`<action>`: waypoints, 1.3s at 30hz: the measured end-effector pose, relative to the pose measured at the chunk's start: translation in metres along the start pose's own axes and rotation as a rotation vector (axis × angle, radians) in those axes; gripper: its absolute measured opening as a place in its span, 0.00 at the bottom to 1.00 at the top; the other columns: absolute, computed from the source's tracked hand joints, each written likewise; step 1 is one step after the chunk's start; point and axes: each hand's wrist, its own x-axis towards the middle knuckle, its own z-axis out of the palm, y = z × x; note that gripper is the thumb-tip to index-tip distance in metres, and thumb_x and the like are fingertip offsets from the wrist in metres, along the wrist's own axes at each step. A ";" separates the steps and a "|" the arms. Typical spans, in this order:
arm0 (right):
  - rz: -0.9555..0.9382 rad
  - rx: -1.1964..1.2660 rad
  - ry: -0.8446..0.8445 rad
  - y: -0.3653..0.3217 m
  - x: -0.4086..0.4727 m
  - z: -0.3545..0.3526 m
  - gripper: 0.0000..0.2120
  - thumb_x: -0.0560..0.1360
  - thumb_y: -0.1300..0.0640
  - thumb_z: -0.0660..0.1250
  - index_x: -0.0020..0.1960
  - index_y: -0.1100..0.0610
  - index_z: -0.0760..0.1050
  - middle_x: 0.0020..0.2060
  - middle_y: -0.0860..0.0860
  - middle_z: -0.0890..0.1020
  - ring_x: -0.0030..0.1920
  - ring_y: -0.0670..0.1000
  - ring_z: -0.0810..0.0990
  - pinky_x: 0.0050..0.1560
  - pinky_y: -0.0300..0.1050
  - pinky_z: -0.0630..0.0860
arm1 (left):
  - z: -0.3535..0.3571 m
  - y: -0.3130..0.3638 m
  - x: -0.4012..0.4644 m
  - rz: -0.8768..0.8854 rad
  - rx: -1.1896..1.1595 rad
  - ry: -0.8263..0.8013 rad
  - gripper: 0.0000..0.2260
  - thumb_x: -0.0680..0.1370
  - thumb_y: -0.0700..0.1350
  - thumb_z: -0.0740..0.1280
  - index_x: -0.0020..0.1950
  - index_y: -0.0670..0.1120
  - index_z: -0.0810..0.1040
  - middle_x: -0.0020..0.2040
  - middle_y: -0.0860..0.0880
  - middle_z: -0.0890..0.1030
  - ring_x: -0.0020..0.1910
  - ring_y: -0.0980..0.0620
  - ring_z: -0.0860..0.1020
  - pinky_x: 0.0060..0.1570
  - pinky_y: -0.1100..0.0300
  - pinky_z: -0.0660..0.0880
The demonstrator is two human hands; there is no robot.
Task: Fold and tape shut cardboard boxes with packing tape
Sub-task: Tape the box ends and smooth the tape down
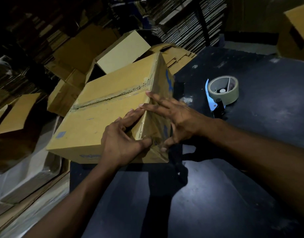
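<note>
Head view looks down on a dark, scuffed work table (pixel 242 194) that fills the lower right of the scene. Stacks of flattened brown cardboard sheets (pixel 185 19) rise in the gloom behind it, and a loose heap of open tan cartons (pixel 113 50) lies to the left.

On the table's far left corner sits a closed tan cardboard box (pixel 103 114), its top flaps meeting in a taped seam, its near left part overhanging the table edge. Clear packing tape runs over the box's near top edge and down the end face.

Both hands press on that taped end. The left hand (pixel 120 140) lies with fingers extended along the top edge and thumb against the end face. The right hand (pixel 173 115) is spread flat, fingers straight, on the end face beside it.

Well to the right, a beige roll of packing tape in a blue-bladed dispenser (pixel 222 91) rests on the table, untouched.
</note>
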 end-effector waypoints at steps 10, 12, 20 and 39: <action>0.076 0.264 0.152 -0.008 0.002 0.015 0.35 0.77 0.21 0.52 0.82 0.29 0.55 0.84 0.32 0.42 0.85 0.59 0.53 0.75 0.79 0.55 | 0.012 0.013 -0.005 -0.081 -0.039 0.104 0.33 0.68 0.55 0.78 0.74 0.58 0.82 0.73 0.62 0.79 0.79 0.66 0.69 0.82 0.44 0.67; 0.083 0.292 0.176 -0.011 0.002 0.016 0.32 0.80 0.24 0.51 0.82 0.31 0.58 0.85 0.34 0.44 0.85 0.55 0.53 0.79 0.74 0.52 | 0.012 0.015 -0.005 -0.086 -0.020 0.098 0.34 0.67 0.57 0.78 0.74 0.59 0.81 0.73 0.63 0.79 0.79 0.66 0.69 0.82 0.44 0.67; 0.068 0.342 0.185 -0.010 0.000 0.012 0.30 0.80 0.27 0.57 0.81 0.32 0.62 0.85 0.34 0.46 0.85 0.49 0.53 0.80 0.70 0.55 | -0.038 -0.006 -0.011 0.108 0.056 -0.311 0.47 0.70 0.65 0.82 0.85 0.56 0.68 0.84 0.62 0.66 0.86 0.62 0.58 0.87 0.44 0.53; 0.040 0.467 0.312 -0.016 0.010 0.027 0.38 0.71 0.23 0.69 0.76 0.38 0.70 0.86 0.42 0.52 0.85 0.45 0.54 0.80 0.70 0.59 | -0.028 -0.015 -0.011 0.203 0.083 -0.211 0.42 0.76 0.72 0.70 0.85 0.53 0.69 0.84 0.56 0.66 0.86 0.58 0.58 0.87 0.46 0.57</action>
